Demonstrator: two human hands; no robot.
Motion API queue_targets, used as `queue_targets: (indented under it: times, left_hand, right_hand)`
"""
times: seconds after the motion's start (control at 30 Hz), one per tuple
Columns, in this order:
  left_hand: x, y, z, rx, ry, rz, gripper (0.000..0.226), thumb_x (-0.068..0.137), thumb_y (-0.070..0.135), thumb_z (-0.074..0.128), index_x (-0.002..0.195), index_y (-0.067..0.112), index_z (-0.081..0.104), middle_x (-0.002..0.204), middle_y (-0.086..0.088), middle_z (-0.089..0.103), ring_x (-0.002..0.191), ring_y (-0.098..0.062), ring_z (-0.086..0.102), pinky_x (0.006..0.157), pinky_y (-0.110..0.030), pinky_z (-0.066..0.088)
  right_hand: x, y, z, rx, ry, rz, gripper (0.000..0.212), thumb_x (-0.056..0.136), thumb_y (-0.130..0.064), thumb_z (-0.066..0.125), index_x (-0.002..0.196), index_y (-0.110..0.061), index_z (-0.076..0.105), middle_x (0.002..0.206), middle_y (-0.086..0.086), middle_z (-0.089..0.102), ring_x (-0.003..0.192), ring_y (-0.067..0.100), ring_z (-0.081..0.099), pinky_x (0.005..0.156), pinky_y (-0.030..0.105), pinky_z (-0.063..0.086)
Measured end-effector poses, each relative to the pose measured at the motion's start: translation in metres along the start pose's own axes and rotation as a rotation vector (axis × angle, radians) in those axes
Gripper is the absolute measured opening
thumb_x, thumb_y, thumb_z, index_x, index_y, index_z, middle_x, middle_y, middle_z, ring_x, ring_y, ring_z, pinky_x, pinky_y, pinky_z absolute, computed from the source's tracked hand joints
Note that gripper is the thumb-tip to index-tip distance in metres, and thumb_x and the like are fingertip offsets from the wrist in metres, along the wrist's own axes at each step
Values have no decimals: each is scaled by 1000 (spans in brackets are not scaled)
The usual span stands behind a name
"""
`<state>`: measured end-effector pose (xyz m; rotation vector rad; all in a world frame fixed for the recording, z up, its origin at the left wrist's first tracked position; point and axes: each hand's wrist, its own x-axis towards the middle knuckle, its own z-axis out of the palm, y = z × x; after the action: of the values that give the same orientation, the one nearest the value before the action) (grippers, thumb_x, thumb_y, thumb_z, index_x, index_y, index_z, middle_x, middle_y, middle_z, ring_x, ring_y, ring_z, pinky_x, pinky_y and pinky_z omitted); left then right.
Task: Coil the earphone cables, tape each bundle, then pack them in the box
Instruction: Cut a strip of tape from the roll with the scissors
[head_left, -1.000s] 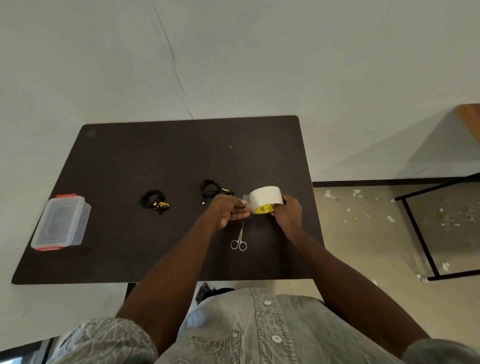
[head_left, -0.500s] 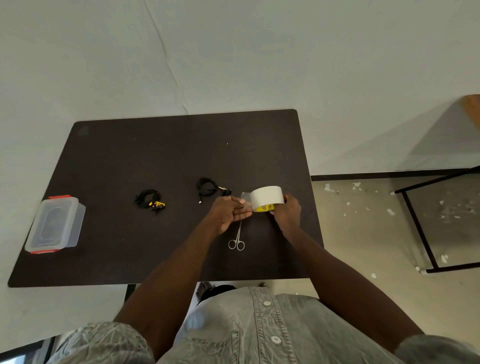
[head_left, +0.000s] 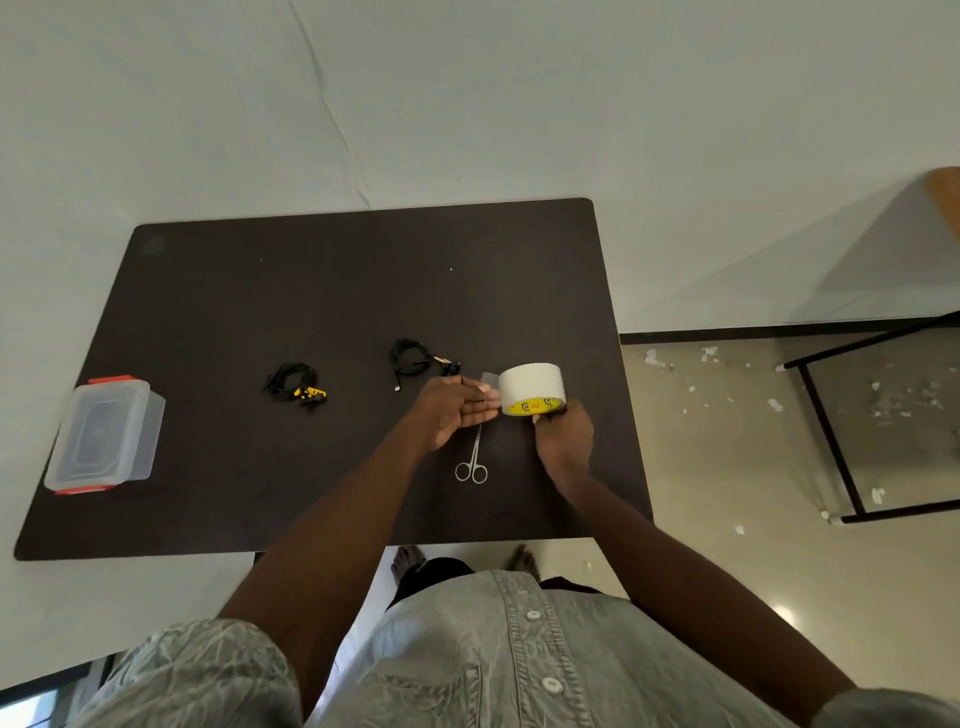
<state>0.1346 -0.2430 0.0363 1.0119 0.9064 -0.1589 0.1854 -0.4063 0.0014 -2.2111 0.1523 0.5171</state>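
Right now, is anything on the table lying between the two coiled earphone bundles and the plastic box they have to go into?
Nothing visible does. The left bundle and right bundle lie on bare table, with open surface leftward to the box. The box's lid looks to be on, though.

Left hand (head_left: 457, 410) seemingly pinching, right hand (head_left: 563, 436) curled, both forward.

The left hand (head_left: 457, 410) hides the blade tips of the small silver metal scissors (head_left: 472, 462), while the right hand (head_left: 563, 439) covers the near rim of the white tape roll (head_left: 530, 384).
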Motion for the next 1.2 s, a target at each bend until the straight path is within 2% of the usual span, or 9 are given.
queue_targets:
  times: [0.1, 0.2, 0.3, 0.47, 0.6, 0.7, 0.83, 1.03, 1.2]
  left_hand:
    - [-1, -1, -2, 44, 16, -10, 6, 90, -6, 56, 93, 0, 58, 98, -23, 70, 86, -28, 72, 77, -38, 60]
    - [-4, -2, -1, 40, 8, -22, 7, 90, -7, 56, 91, 0, 58, 97, -24, 69, 85, -29, 71, 77, -38, 60]
    - [-7, -4, 1, 42, -5, -20, 8, 89, -9, 56, 92, -2, 58, 99, -26, 69, 89, -31, 71, 77, -38, 60]
    - [-8, -7, 2, 25, 13, 4, 11, 88, -11, 55, 86, 0, 57, 92, -23, 70, 84, -30, 71, 80, -40, 58]
    - [-7, -9, -1, 15, 16, 4, 12, 88, -11, 54, 86, 0, 57, 96, -25, 68, 84, -31, 70, 78, -40, 59]
    - [-7, -9, -2, 16, 12, 2, 12, 89, -11, 54, 86, 1, 57, 96, -25, 68, 80, -29, 71, 75, -38, 60]
    - [-6, -5, -5, 49, -13, -10, 9, 89, -8, 56, 93, 0, 58, 100, -24, 69, 86, -28, 71, 74, -36, 60]
    - [-5, -2, -7, 119, -6, -20, 9, 89, -4, 59, 94, 3, 59, 107, -20, 69, 94, -25, 69, 82, -34, 56]
    - [-6, -5, -8, 85, -9, -28, 10, 89, -4, 59, 97, 2, 59, 106, -20, 69, 96, -26, 69, 79, -33, 57]
  right_hand:
    - [-28, 4, 13, 41, 27, 110, 31, 92, -11, 60, 120, -6, 47, 117, 13, 60, 108, 30, 59, 78, 33, 46]
    - [-47, 2, 24, 233, 78, 187, 42, 90, -9, 63, 127, -6, 42, 120, 15, 59, 112, 32, 57, 86, 36, 46]
    - [-53, 2, 30, 282, 113, 115, 39, 95, -9, 57, 131, -7, 45, 117, 9, 61, 108, 24, 57, 86, 33, 46]
    - [-37, 2, 18, 145, 149, 101, 17, 99, -12, 46, 108, -6, 58, 103, 10, 62, 99, 26, 59, 75, 31, 41]
    - [-43, 11, 18, -144, 6, 20, 16, 95, -17, 52, 102, -8, 62, 105, 11, 64, 98, 29, 62, 81, 37, 49]
    - [-63, 14, 34, -305, -108, -60, 32, 93, -32, 56, 114, -8, 59, 116, 14, 60, 106, 33, 59, 89, 39, 47]
    - [-85, 5, 60, -459, -66, -151, 65, 85, -54, 63, 126, -5, 50, 129, 14, 48, 118, 30, 48, 99, 41, 40]
    - [-90, 2, 64, -521, -105, -163, 45, 88, -27, 64, 125, -5, 50, 133, 14, 41, 121, 29, 42, 101, 39, 37]
    - [-85, 12, 45, -577, -99, -170, 51, 85, -19, 68, 130, -9, 45, 133, 14, 44, 124, 32, 40, 103, 42, 37]
